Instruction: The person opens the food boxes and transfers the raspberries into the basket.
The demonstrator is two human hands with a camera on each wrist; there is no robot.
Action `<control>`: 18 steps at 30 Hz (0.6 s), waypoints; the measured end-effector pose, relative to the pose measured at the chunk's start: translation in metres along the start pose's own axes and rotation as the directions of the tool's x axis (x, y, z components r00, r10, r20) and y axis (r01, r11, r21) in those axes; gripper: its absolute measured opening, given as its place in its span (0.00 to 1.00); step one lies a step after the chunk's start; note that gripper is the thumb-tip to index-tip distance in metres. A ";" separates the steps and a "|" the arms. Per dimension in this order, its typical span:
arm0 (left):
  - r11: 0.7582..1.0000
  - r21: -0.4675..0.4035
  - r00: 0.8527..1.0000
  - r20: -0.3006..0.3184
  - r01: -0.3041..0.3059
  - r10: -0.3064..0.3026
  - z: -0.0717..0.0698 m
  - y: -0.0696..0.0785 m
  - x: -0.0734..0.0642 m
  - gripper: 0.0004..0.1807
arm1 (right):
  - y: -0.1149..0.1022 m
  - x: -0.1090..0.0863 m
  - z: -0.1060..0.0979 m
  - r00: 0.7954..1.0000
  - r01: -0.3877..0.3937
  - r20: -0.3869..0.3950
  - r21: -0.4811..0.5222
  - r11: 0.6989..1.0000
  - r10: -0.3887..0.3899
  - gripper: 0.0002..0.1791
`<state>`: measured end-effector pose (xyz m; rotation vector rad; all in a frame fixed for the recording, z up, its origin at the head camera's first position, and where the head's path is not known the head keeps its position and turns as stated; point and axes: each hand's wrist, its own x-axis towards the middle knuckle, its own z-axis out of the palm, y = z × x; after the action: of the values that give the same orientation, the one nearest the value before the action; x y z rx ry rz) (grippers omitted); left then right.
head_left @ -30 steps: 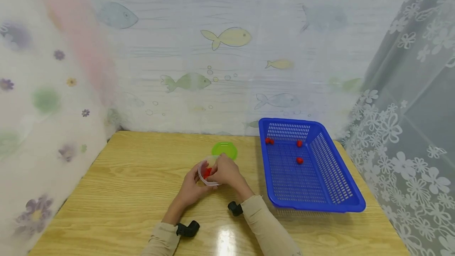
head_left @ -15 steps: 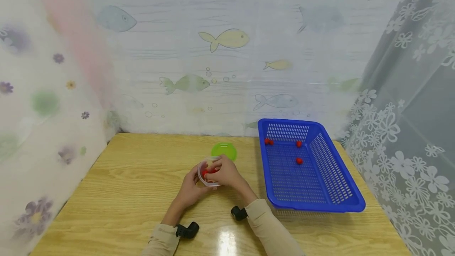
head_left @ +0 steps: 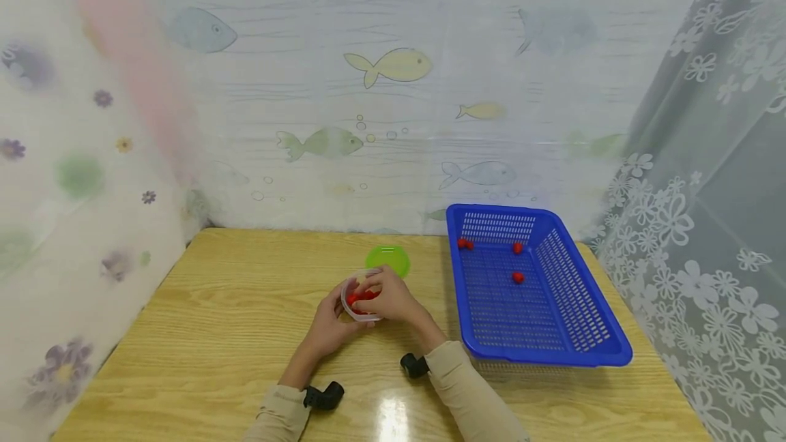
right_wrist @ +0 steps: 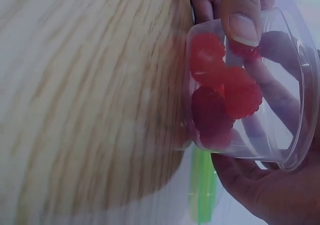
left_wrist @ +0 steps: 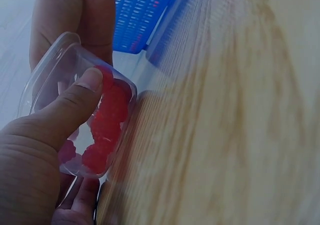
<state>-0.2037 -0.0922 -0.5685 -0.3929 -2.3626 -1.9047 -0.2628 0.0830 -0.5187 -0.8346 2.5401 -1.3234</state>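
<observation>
My left hand [head_left: 331, 326] grips a clear plastic container [right_wrist: 275, 140] from the side, its thumb pressed on the outer wall in the left wrist view. Several red raspberries [left_wrist: 107, 120] lie clustered against the container's bottom. In the head view, the container is tilted with its mouth toward my right hand [head_left: 393, 297]. That hand reaches inside; finger and thumb are apart with red fruit showing between them, and the fingertips are partly hidden. A green lid [head_left: 388, 259] lies flat just behind the container.
To the right stands a blue perforated basket [head_left: 546, 355] holding several more red fruits [head_left: 518, 277]. Both hands work over a wood-grain table [head_left: 233, 305]. A fish-patterned curtain [head_left: 319, 183] hangs behind its far edge.
The right hand's fingers have spread inside the container, and more red fruit shows beneath them. The right wrist has shifted slightly right. The left hand, basket and lid stay in place.
</observation>
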 end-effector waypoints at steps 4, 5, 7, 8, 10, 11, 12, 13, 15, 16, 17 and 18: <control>1.000 0.008 1.000 -0.009 -0.004 0.004 0.000 -0.001 -0.001 0.52 | -0.003 0.000 0.000 1.000 -0.008 0.015 -0.031 0.999 0.008 0.09; 1.000 0.013 1.000 -0.012 -0.009 0.009 0.000 -0.001 -0.001 0.52 | -0.004 0.001 0.000 1.000 -0.011 0.014 -0.040 0.999 0.011 0.10; 1.000 0.022 1.000 -0.019 -0.021 0.022 0.000 -0.001 -0.001 0.51 | -0.006 0.001 0.000 1.000 -0.021 0.005 -0.063 0.998 0.021 0.11; 0.999 0.026 0.999 -0.022 -0.029 0.029 0.000 -0.002 -0.001 0.51 | -0.007 0.000 0.001 1.000 -0.028 -0.002 -0.068 0.997 0.028 0.11; 0.999 0.021 0.999 -0.024 -0.030 0.031 0.001 -0.003 0.000 0.51 | -0.008 0.000 0.001 0.999 -0.037 -0.019 -0.076 0.996 0.036 0.09; 0.999 0.015 0.999 -0.025 -0.029 0.030 0.001 -0.003 0.000 0.51 | -0.008 0.000 0.002 0.999 -0.044 -0.027 -0.071 0.997 0.042 0.09; 1.000 0.007 0.999 -0.026 -0.027 0.027 0.001 -0.004 0.000 0.51 | -0.008 0.000 0.002 0.998 -0.050 -0.032 -0.064 0.997 0.048 0.08; 1.000 0.000 0.999 -0.025 -0.026 0.026 0.001 -0.004 0.000 0.51 | -0.007 0.000 0.003 0.998 -0.050 -0.034 -0.052 0.997 0.048 0.08; 1.000 -0.015 1.000 -0.018 -0.022 0.022 0.000 -0.004 0.001 0.51 | -0.005 0.001 0.003 0.999 -0.042 -0.030 -0.021 0.999 0.041 0.08; 1.000 -0.019 1.000 -0.017 -0.022 0.022 0.000 -0.004 0.000 0.52 | -0.004 0.001 0.002 0.999 -0.032 -0.025 -0.003 0.999 0.032 0.09; 0.999 -0.020 1.000 -0.015 -0.026 0.026 0.000 -0.004 0.000 0.52 | -0.003 0.001 0.002 1.000 -0.023 -0.019 0.014 1.000 0.024 0.09; 0.999 -0.019 1.000 -0.014 -0.028 0.028 0.000 -0.003 0.000 0.52 | -0.001 0.001 0.002 1.000 -0.009 -0.014 0.028 1.000 0.009 0.09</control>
<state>-0.2044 -0.0933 -0.5718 -0.4109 -2.3203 -1.9128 -0.2624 0.0808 -0.5186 -0.8102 2.5273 -1.3633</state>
